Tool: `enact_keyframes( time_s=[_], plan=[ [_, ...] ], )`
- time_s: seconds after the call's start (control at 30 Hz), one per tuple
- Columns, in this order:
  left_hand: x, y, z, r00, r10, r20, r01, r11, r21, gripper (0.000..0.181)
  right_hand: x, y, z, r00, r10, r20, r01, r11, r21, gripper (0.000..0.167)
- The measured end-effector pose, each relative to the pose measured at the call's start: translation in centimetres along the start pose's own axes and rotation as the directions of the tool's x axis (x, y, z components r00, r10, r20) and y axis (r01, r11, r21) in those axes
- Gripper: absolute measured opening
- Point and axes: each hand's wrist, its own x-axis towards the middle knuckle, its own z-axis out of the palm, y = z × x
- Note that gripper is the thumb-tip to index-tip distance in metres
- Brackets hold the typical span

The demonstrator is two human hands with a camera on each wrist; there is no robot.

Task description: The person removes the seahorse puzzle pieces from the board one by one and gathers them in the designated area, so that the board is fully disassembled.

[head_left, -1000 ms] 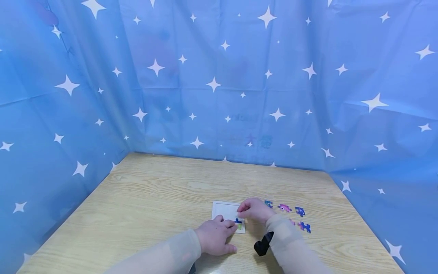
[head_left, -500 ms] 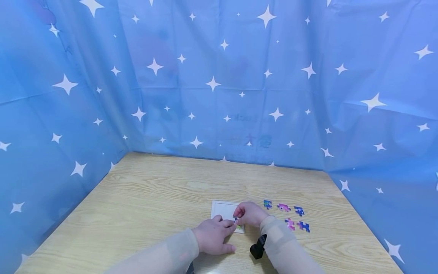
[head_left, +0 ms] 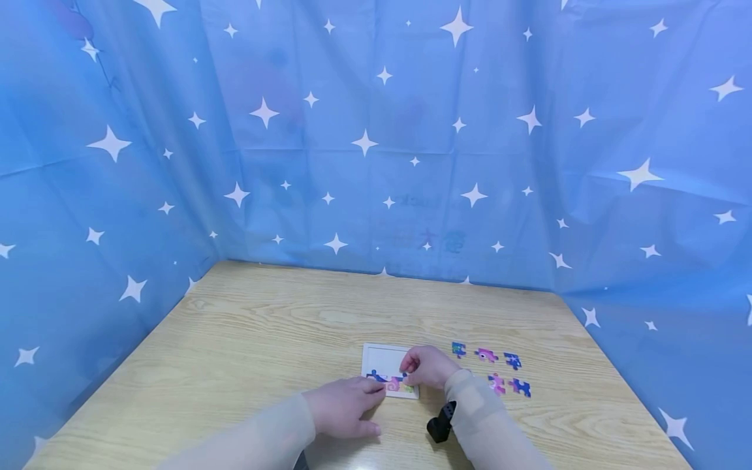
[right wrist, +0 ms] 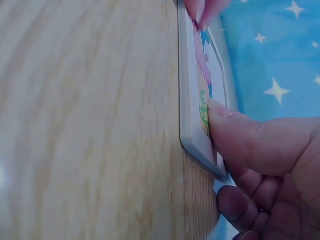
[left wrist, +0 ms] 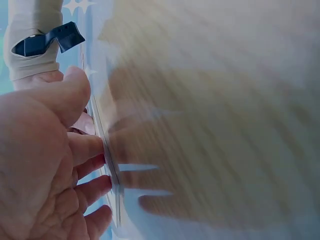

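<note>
A small white puzzle tray [head_left: 384,356] lies on the table, with a row of colourful puzzle pieces [head_left: 391,384] along its near side. My left hand [head_left: 346,408] rests its fairly straight fingertips on the near left part of that row. At the tray's near right corner, my right hand [head_left: 431,367] pinches at a puzzle piece with thumb and forefinger. In the right wrist view, the thumb [right wrist: 227,117] presses against this puzzle piece with green markings [right wrist: 203,107]; the forefinger's contact is hidden. The left wrist view shows the fingers [left wrist: 87,147] at the tray's edge.
Several loose puzzle pieces lie right of the tray, among them a pink one [head_left: 486,355] and a dark blue one [head_left: 519,388]. A blue curtain with white stars [head_left: 376,143] hangs behind the wooden table [head_left: 282,326]. A black wrist device [head_left: 440,423] sits under the right sleeve.
The right hand has come down to the piece at the tray's near right corner and stayed there. My left hand has slid left, uncovering more pieces of the row.
</note>
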Motion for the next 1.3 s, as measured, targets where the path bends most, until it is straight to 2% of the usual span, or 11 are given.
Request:
enact_keyframes(
  time_s=[0.17,0.3,0.43,0.7,0.8,0.87,0.97,1.13,1.2,1.3],
  plan=[
    [-1.3,-0.4,0.0,1.0,0.002,0.001,-0.002,1.0,-0.009,0.069,-0.2,0.0,0.0,1.0,0.008,-0.004,-0.008,1.0,0.012,0.015],
    [-1.8,-0.5,0.1,1.0,0.01,-0.018,-0.01,1.0,-0.009,0.069,-0.3,0.0,-0.1,1.0,0.02,-0.004,-0.02,1.0,0.024,0.015],
    [-1.6,-0.5,0.3,0.999,-0.005,-0.034,0.005,1.0,-0.018,0.066,-0.3,0.1,-0.3,1.0,0.029,0.007,-0.029,0.999,0.025,0.016],
    [-1.1,-0.4,0.6,0.998,-0.065,-0.018,0.064,0.996,-0.061,0.067,0.0,-0.2,-0.8,0.998,0.031,0.055,-0.03,0.999,-0.015,0.013],
    [-1.2,-0.3,0.5,0.997,-0.072,-0.016,0.071,0.995,-0.064,0.068,0.2,-1.2,-1.0,0.999,0.013,0.029,-0.011,0.999,-0.038,0.01],
    [-1.3,-0.3,0.4,0.997,-0.076,-0.013,0.075,0.995,-0.07,0.068,0.3,-2.1,-0.7,1.0,-0.001,-0.02,0.001,0.999,-0.036,0.008],
    [-1.4,-0.3,0.2,0.997,-0.079,-0.005,0.078,0.994,-0.078,0.067,0.4,-3.3,0.6,0.995,0.006,-0.098,-0.004,1.0,0.026,0.008],
    [-1.5,-0.3,0.2,0.998,-0.06,-0.02,0.059,0.996,-0.068,0.067,0.4,-4.2,3.4,0.991,0.042,-0.127,-0.012,0.973,0.232,0.006],
    [-1.5,-0.3,0.2,0.998,-0.051,-0.033,0.049,0.997,-0.06,0.067,0.4,-4.3,4.1,0.99,0.044,-0.133,-0.007,0.963,0.268,0.007],
    [-1.7,-0.4,0.2,0.998,-0.041,-0.044,0.038,0.998,-0.058,0.066,0.4,-4.2,4.8,0.991,0.03,-0.132,0.005,0.966,0.259,0.009]
  ],
)
